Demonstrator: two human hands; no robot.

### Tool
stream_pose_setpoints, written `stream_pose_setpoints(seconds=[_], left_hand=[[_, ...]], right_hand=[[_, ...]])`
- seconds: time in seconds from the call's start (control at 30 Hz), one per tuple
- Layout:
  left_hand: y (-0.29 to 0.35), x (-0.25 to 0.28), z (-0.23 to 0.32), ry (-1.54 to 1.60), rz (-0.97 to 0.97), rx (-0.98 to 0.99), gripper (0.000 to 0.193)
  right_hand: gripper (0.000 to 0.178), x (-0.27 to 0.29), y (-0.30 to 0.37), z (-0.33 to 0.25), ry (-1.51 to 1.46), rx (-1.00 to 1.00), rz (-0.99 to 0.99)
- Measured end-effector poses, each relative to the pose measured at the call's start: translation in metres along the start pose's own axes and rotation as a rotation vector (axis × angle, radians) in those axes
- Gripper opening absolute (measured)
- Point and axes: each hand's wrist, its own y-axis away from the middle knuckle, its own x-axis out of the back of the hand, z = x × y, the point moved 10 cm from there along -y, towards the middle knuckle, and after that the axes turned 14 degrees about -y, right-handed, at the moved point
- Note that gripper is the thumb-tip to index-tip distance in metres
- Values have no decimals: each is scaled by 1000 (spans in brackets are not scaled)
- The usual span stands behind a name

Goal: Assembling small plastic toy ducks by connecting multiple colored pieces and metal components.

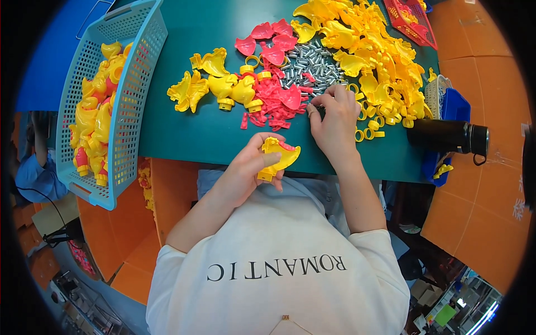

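My left hand [244,170] is closed around a yellow plastic shell half [286,159], held just off the table's near edge. Its hollow side shows, and a red piece [286,146] sits along its upper rim. My right hand [339,120] reaches to the near side of the pile of small silver metal cylinders [312,64]. Its thumb and fingertips are bent together; whatever is between them is too small to make out. Beside those fingertips lie small red plastic parts [272,100] and yellow rings [369,133].
Yellow shell halves [357,39] are heaped at the far right. Red shells [273,54] and yellow assembled pieces [243,90] lie left of the cylinders. A blue basket [142,61] of yellow-and-red pieces stands left. A black bottle [441,135] lies right, near a red basket [421,30].
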Motion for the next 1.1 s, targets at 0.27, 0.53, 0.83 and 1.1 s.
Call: stream_pose_setpoints(seconds=[0.27,0.53,0.83,1.1], left_hand=[[1,13,-1,-111,-59,17,32],[8,10,-3,-207,-130,54,26],[13,6,-1,-215,-168,32,29],[15,6,5,-273,-149,49,30]], right_hand=[[10,4,10,-41,-770,10,-208],[21,-15,25,-76,-886,277,-442],[21,-9,20,-84,-945,382,-469],[21,-2,18,-91,-936,440,-494]])
